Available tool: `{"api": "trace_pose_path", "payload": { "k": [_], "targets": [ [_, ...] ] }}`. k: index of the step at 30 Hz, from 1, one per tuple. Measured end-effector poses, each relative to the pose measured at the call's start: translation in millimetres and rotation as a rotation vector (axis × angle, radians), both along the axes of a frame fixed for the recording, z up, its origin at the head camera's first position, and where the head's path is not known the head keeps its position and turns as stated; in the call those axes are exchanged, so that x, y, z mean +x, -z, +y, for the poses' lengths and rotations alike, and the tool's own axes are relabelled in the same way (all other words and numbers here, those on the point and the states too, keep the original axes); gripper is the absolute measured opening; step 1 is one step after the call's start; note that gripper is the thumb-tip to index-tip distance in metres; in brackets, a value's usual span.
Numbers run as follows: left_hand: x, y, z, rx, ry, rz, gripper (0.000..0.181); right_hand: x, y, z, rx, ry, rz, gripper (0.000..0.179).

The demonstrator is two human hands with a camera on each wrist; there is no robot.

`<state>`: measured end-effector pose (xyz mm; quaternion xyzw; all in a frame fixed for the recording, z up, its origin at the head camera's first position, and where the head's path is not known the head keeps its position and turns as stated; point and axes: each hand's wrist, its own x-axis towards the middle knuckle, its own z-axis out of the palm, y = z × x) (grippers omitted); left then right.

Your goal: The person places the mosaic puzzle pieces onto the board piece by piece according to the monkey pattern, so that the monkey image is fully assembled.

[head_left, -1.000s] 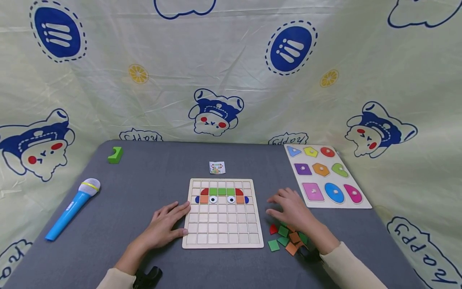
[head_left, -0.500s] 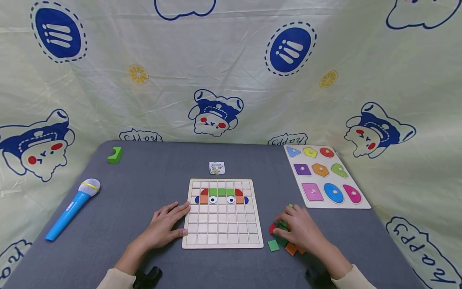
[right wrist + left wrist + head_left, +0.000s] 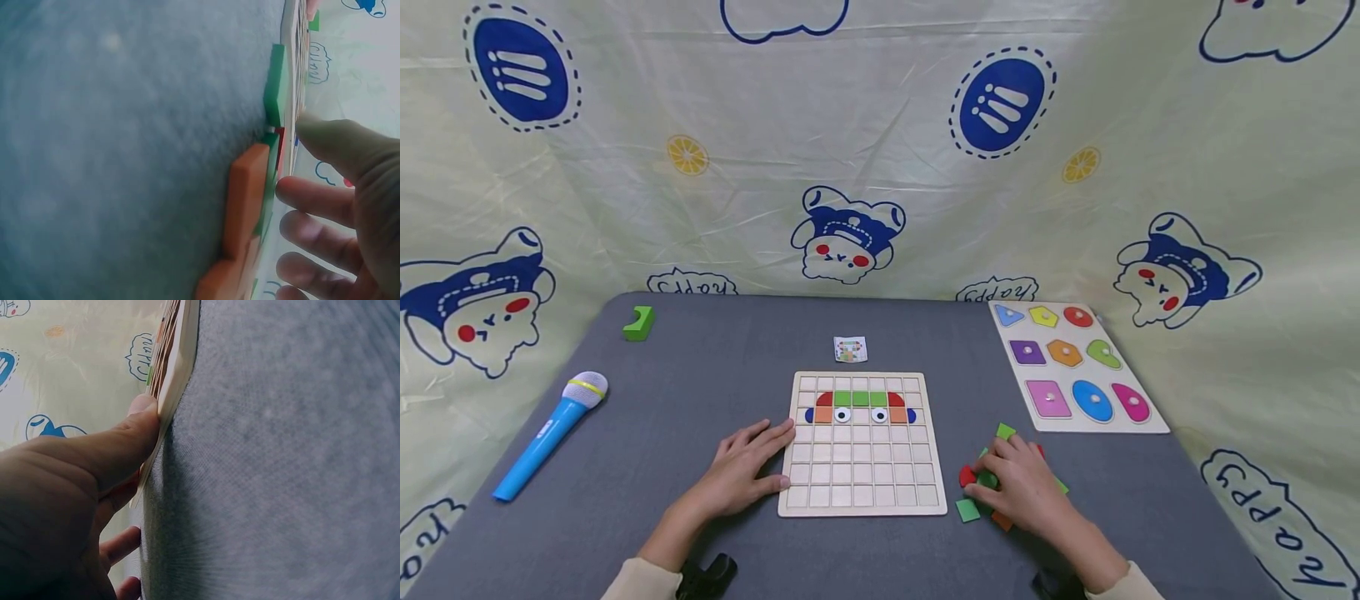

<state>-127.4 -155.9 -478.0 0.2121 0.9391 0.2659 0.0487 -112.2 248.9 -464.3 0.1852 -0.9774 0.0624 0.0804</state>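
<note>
A square-celled wooden board lies mid-table, with red, green, orange, blue and eye tiles in its upper rows. My left hand rests at its left edge, fingers extended. In the left wrist view the thumb touches the board's side. My right hand is over a loose pile of red, green and orange tiles, hiding part of it. A red tile lies by its fingertips, and a green tile lies in front. The right wrist view shows thumb and fingers apart, near an orange tile; I see nothing held.
A small picture card lies behind the board. At the back right is a white shape puzzle with colored knobbed pieces. A blue toy microphone and a green block lie on the left of the grey table.
My right hand has come down and back from beside the shape puzzle onto the tile pile. Some tiles there have spread out. The left hand and board have stayed put.
</note>
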Motion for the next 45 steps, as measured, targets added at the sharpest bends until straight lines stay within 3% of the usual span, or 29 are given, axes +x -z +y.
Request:
{"api": "trace_pose_path", "payload": {
  "k": [21, 32, 39, 45],
  "targets": [
    [0.1, 2.5, -0.6, 0.015, -0.001, -0.015, 0.069, -1.7, 4.8, -13, 0.041, 0.029, -0.012, 0.027],
    [-0.6, 2.2, -0.6, 0.003, 0.002, 0.008, 0.069, -3.9, 4.1, -12, 0.018, 0.0, 0.013, 0.025],
    [0.2, -0.1, 0.0, 0.011, 0.0, -0.001, 0.068, -9.0, -2.9, -33, -0.05, -0.048, 0.029, 0.027],
    [0.5, 0.3, -0.5, 0.013, 0.001, 0.005, 0.069, -19.5, -4.8, -67, -0.117, -0.138, 0.039, 0.024]
  ]
}}
